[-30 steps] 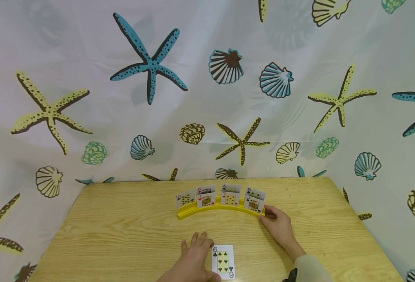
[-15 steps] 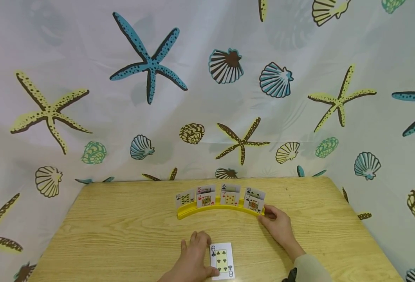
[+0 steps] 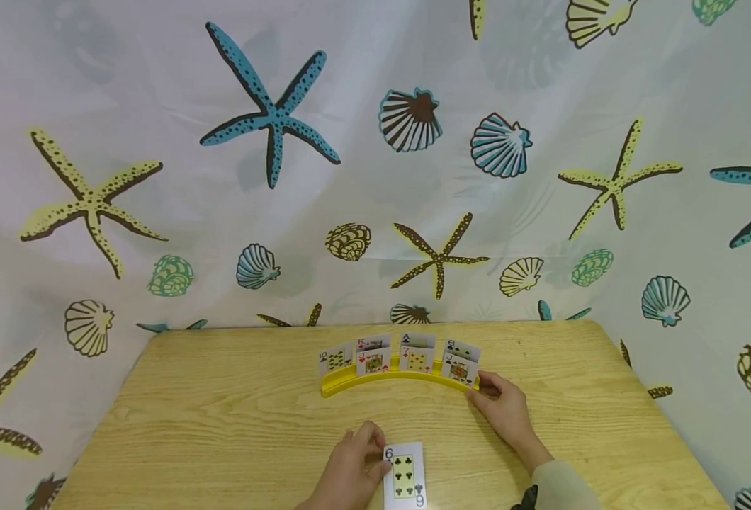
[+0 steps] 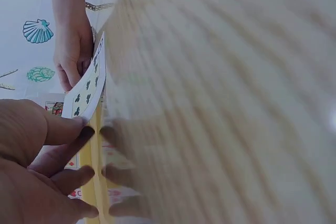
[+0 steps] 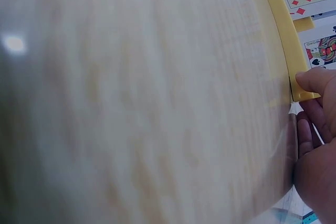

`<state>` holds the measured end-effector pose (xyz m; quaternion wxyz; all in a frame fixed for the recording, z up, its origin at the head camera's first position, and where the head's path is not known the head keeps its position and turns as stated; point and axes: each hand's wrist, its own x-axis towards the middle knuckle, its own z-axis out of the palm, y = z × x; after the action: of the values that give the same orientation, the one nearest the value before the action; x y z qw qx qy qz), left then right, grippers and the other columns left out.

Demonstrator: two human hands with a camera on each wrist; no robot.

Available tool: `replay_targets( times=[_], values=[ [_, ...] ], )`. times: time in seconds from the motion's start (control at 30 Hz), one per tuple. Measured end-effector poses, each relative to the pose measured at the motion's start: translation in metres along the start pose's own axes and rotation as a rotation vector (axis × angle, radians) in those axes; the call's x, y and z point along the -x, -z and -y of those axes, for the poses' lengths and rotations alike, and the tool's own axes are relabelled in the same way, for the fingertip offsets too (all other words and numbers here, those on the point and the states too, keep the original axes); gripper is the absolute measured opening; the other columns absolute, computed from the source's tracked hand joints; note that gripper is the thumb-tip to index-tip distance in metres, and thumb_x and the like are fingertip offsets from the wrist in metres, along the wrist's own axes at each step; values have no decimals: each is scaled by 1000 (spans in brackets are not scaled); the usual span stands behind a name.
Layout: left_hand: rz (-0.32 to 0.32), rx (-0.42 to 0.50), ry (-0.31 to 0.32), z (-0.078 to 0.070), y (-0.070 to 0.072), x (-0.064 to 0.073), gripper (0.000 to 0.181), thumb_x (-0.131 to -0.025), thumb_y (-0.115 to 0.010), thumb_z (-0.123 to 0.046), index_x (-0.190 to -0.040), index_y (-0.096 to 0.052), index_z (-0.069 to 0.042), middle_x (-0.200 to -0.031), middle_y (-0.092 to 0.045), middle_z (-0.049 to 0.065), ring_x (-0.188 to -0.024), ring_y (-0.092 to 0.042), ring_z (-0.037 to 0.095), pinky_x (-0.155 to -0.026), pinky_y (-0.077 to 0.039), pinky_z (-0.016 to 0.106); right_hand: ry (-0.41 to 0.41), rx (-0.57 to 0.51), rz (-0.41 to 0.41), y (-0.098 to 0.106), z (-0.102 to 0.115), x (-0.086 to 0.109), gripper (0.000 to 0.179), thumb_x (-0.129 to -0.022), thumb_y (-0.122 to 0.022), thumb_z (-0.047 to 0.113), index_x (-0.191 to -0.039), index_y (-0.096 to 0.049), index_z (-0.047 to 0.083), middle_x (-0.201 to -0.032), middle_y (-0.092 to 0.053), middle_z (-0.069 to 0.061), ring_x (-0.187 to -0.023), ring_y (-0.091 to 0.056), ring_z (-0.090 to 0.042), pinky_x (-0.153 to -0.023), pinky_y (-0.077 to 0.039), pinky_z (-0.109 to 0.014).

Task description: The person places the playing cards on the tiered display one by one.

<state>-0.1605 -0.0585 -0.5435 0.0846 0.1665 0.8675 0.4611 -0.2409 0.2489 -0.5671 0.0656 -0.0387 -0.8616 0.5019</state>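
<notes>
My left hand (image 3: 348, 467) pinches the left edge of a six of clubs playing card (image 3: 405, 476) between thumb and fingers. In the left wrist view the card (image 4: 86, 85) bends and tilts up off the table. At the right end of a yellow curved card holder (image 3: 388, 376), my right hand (image 3: 505, 412) grips the tip, its thumb in front; some fingers are hidden behind. Several cards stand upright in the holder: a ten (image 3: 335, 360) at the left, then a jack of hearts (image 3: 373, 363), a seven of diamonds (image 3: 416, 360) and a jack of spades (image 3: 459, 370).
Behind the front cards, a king (image 3: 372, 342), an ace (image 3: 417, 340) and a six (image 3: 461, 349) show their tops. The wooden table (image 3: 222, 425) meets a patterned shell-and-starfish curtain (image 3: 324, 177) at its back and sides.
My left fingers have curled in and the thumb has moved up onto the card's upper left edge. The card has shifted slightly. My right hand and the holder have stayed in place.
</notes>
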Motion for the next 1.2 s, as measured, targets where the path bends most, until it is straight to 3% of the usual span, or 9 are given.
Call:
replay_targets(
  times=[0.17, 0.27, 0.43, 0.67, 0.9, 1.07, 1.2],
  values=[
    [28, 95, 48, -3, 4, -1, 24, -97, -76, -10, -106, -54, -13, -101, -81, 1, -109, -75, 30, -96, -58, 55, 5, 8, -1, 0, -2, -1, 47, -93, -82, 15, -136, -68, -2, -125, -73, -20, -108, -73, -30, -85, -58, -22],
    [5, 105, 50, -6, 7, -1, 23, -97, -76, -10, -107, -56, -14, -99, -82, -1, -105, -75, 23, -95, -58, 46, 5, 13, -3, -1, -2, -2, 48, -93, -81, 14, -136, -67, -1, -125, -73, -20, -108, -73, -29, -85, -57, -20],
    [-57, 119, 26, -8, 12, 0, 21, -96, -76, -8, -111, -63, -16, -103, -83, 5, -96, -77, 17, -86, -60, 31, 7, 17, -8, -1, -3, -2, 48, -93, -81, 12, -137, -67, -1, -125, -74, -20, -108, -73, -29, -84, -57, -19],
    [-122, 181, -32, -6, 25, 0, 16, -98, -72, -2, -112, -68, -8, -103, -81, 13, -95, -80, 25, -80, -65, 30, 27, 4, -8, -2, -2, -1, 47, -93, -81, 10, -135, -67, -4, -124, -74, -22, -109, -74, -32, -85, -60, -23],
    [-216, 130, -18, -3, 37, -2, 15, -97, -72, 0, -111, -70, -7, -107, -79, 18, -98, -79, 28, -79, -65, 29, 24, 10, -7, -1, -1, 0, 46, -93, -81, 11, -136, -67, -3, -124, -74, -21, -108, -74, -30, -83, -56, -18],
    [-320, 105, 0, 1, 45, -7, 17, -95, -74, 1, -108, -72, -9, -104, -80, 14, -96, -79, 24, -80, -65, 28, 20, 20, -8, -1, -2, 0, 46, -94, -81, 12, -136, -68, -2, -124, -74, -21, -108, -74, -30, -84, -57, -19],
    [-396, 67, -32, 6, 52, -11, 17, -93, -76, 3, -107, -73, -7, -101, -81, 12, -94, -80, 25, -80, -65, 29, 20, 28, -7, -1, -2, 0, 47, -94, -81, 13, -136, -68, -2, -125, -74, -20, -109, -73, -30, -86, -57, -21]
  ],
)
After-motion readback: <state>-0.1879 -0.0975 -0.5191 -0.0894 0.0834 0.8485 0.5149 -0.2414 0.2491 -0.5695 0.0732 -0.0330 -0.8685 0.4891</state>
